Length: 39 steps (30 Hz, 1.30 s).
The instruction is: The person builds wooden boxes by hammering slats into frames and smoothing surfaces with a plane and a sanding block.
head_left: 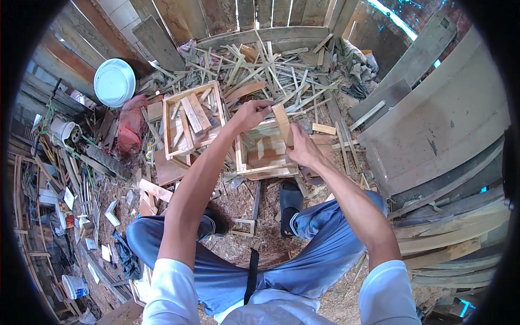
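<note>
My right hand is closed on a short, flat wooden board, held tilted over the right side of an open wooden box. My left hand is above the box's far left corner, its fingers bent toward the upper end of the board. Thumb and fingertips come close together there; anything between them is too small to make out. To the left stands another open wooden box, with several loose wooden strips lying in and across it.
Scrap sticks are heaped beyond the boxes. A white tub and a red plastic bag lie at the far left. A large panel leans at the right. Shavings and offcuts cover the floor around my feet.
</note>
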{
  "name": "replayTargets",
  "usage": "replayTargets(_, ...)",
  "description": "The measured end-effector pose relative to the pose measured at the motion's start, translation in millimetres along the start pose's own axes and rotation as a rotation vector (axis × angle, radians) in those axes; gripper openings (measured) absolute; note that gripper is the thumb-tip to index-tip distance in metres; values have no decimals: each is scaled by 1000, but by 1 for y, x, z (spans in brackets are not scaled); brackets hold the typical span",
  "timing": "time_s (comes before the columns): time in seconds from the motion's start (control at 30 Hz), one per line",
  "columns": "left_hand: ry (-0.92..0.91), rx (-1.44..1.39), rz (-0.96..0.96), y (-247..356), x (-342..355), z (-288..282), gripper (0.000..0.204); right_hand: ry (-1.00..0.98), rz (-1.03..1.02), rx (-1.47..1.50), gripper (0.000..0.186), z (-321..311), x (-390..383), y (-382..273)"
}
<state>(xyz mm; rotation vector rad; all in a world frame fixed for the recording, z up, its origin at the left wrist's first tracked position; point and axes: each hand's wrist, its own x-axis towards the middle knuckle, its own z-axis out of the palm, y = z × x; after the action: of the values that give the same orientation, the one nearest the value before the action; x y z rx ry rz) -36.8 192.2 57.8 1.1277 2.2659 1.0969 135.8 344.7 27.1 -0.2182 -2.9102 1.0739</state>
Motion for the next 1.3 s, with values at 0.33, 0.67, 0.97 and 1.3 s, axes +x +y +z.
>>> replayTargets(0.33, -26, -128, -8, -2, -8, -4, 38, -23, 83, -25, 76, 3, -13, -26)
replayTargets(0.67, -311, -197, -54, 14, 9, -27, 51, 33, 100, 137, 51, 2, -8, -5)
replayTargets(0.97, -314, -167, -2, 9, 8, -30, 51, 206, 66, 373, 63, -2, 14, -19)
replayTargets(1.3, -218, -168, -13, 3, 6, -24, 45, 223, 40, 377, 56, 6, 35, -15)
